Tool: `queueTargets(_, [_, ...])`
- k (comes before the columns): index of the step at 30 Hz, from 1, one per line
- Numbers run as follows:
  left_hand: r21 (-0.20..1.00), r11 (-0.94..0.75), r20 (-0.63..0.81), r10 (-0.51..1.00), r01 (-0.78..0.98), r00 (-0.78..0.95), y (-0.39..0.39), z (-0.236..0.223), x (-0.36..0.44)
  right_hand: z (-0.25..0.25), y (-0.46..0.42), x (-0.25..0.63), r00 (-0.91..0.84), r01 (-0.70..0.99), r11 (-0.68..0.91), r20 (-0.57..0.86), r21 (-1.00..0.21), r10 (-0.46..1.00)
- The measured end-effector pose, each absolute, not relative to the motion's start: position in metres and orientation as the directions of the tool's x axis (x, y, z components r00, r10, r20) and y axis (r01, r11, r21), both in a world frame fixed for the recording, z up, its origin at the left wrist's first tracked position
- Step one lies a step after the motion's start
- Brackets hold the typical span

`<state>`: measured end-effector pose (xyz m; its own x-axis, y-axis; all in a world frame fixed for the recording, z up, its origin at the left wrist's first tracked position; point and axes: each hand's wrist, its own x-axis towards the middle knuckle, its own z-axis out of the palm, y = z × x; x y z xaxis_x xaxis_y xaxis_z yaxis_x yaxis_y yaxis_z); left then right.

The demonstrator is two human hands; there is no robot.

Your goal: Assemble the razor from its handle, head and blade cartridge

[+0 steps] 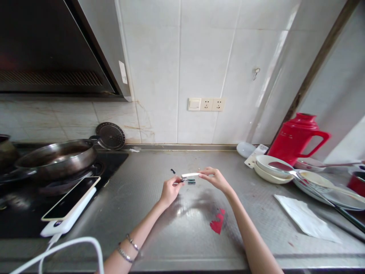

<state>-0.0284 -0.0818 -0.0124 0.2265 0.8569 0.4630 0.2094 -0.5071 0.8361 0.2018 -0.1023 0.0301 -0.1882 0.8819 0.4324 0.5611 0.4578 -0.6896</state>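
Over the middle of the steel counter (148, 243), my two hands meet at small parts. My left hand (172, 189) is closed, fingertips pinching a small dark and silver piece (190, 181) whose two short prongs point right. Its kind is too small to make out. My right hand (213, 177) pinches the right end of a short white strip (190, 175). The strip's left end reaches the fingertips of my left hand, just above the dark piece. Behind my left hand, a small black piece (172, 171) lies on the counter. Nearer to me lies a torn red scrap (218, 222).
To the left, a steel pan (58, 158) stands on the black stove, with a phone (71, 199) on a white power bank and its cable in front. At right are a red thermos (296, 137), stacked bowls (272, 177), plates with utensils and a white napkin (306, 219).
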Motion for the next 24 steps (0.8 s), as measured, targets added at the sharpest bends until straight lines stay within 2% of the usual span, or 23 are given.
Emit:
queueTargets(3, [0.845,-0.497,0.451,0.86,0.196,0.237,-0.082,-0.012,-0.029,0.03,-0.102,0.203,-0.146,0.56,0.436,0.434,-0.705,0.889])
queueTargets(9, [0.856,-0.482,0.438,0.868,0.187,0.233,-0.084,-0.01,-0.029,0.029,-0.102,0.204,-0.204,0.521,0.451,0.407,-0.725,0.89])
queueTargets(15, [0.857,-0.476,0.446,0.877,0.196,0.181,-0.082,-0.01,-0.031,0.021,-0.095,0.21,-0.019,0.514,0.34,0.386,-0.787,0.922])
queueTargets(18, [0.87,-0.465,0.444,0.883,0.162,0.152,-0.083,-0.01,-0.031,0.02,-0.097,0.201,0.104,0.345,0.279,0.332,-0.896,0.938])
queueTargets(20, [0.893,-0.43,0.41,0.899,0.131,0.155,-0.083,-0.01,-0.03,0.02,-0.105,0.19,0.182,0.147,0.237,0.262,-0.96,0.948])
queueTargets(22, [0.906,-0.401,0.381,0.912,0.134,0.151,-0.083,-0.011,-0.029,0.021,-0.118,0.177,0.243,-0.098,0.179,0.151,-0.979,0.958])
queueTargets(24, [0.894,-0.409,0.399,0.912,0.18,0.095,-0.082,-0.013,-0.028,0.021,-0.133,0.163,0.257,-0.327,0.104,0.018,-0.939,0.966])
